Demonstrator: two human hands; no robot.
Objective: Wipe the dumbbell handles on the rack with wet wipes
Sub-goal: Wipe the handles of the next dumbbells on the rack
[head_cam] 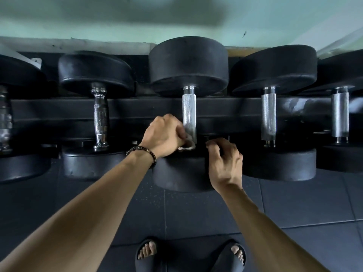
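Several black dumbbells lie across a dark rack (235,108). The middle dumbbell's knurled steel handle (189,110) runs straight away from me. My left hand (164,137) pinches a crumpled grey-white wet wipe (187,143) against the near end of that handle. My right hand (225,160) rests with curled fingers on the near black head (176,175) of the same dumbbell, just right of the handle; whether it holds anything is hidden.
Neighbouring handles lie to the left (100,118) and right (268,116), (339,114). A pale green wall stands behind the rack. Dark rubber floor tiles (294,203) lie below, with my feet in black slides (146,254) at the bottom edge.
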